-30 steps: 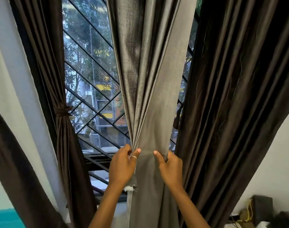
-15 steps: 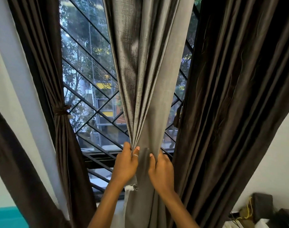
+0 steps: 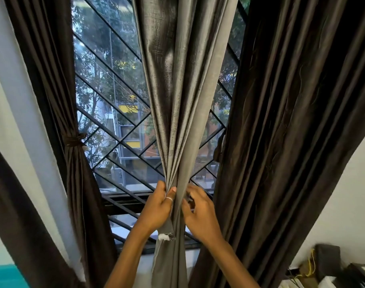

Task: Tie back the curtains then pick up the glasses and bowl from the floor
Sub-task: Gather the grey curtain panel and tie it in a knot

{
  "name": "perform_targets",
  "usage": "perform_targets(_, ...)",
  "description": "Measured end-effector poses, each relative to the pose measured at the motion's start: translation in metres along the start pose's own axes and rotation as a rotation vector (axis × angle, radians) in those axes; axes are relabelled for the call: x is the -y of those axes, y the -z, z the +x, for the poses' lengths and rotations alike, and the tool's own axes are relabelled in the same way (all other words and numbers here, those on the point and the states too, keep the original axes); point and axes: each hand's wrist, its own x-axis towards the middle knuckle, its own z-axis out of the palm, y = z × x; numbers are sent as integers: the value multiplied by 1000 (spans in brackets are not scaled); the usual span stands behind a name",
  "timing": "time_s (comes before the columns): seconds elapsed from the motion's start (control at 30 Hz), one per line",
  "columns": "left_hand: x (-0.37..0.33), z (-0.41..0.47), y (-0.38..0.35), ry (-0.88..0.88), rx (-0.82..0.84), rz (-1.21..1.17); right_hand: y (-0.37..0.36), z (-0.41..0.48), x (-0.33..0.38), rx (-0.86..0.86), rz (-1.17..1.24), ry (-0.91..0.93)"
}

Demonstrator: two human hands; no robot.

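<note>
I see the left hand [image 3: 159, 208] clamped around the gathered folds of the shiny grey fabric curtain [image 3: 183, 100], pinching it into a narrow bunch at centre; the right hand [image 3: 200, 213] sits just beside it, fingers curled loosely against the same bunch; the dark brown curtain [image 3: 73, 163] at left hangs tied already.

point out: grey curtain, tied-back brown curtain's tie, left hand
grey curtain [image 3: 185, 80], head view, on its hanging folds above the hands.
brown tie [image 3: 72, 140], head view, on the band cinching the left brown curtain.
left hand [image 3: 157, 206], head view, on the back of the hand gripping the gathered grey fabric.
</note>
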Motion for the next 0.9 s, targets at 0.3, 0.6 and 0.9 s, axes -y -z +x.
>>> perform_targets(0.3,-4,-7,15,69,175,-183,26,34,0,266,-293,-50)
perform_targets(0.6,3,-5,17,3,102,-143,35,46,6,541,-66,-150)
perform_targets(0.9,12,-12,16,38,168,-136,27,47,7,408,-189,-101)
